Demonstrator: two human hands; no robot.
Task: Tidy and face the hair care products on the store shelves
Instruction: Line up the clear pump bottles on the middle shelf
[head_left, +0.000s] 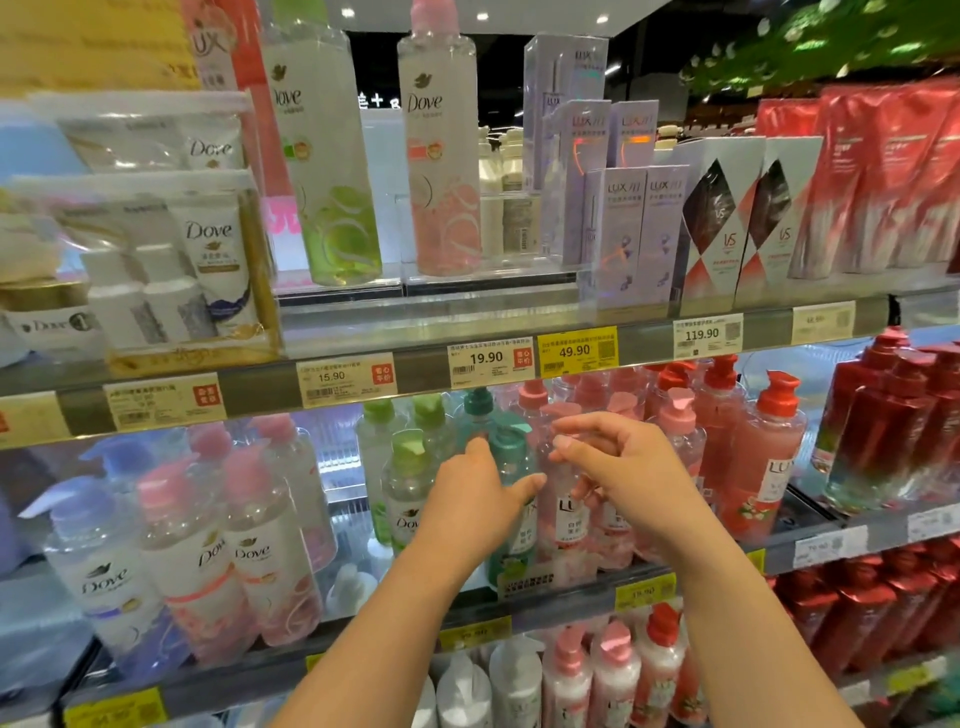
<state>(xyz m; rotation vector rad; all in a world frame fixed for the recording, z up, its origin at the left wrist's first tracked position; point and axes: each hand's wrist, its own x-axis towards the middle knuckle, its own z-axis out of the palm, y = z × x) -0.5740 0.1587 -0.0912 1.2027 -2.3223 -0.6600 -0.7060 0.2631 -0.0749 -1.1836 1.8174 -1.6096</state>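
On the middle shelf (561, 605) stands a teal Lux pump bottle (514, 551) between a green-capped Dove bottle (402, 488) and pink Lux bottles (569, 525). My left hand (475, 501) holds the teal bottle: the thumb lies across its front and the fingers run up its left side. My right hand (618, 467) hovers just right of it in front of the pink Lux bottles, fingers loosely curled, forefinger and thumb tips close together and holding nothing.
Pink and purple Dove bottles (208, 551) fill the shelf's left, red-capped Lux bottles (763, 457) its right. The upper shelf carries tall Dove bottles (441, 156), Lux boxes (628, 234) and VS boxes (722, 223). More pump bottles (613, 670) stand on the shelf below.
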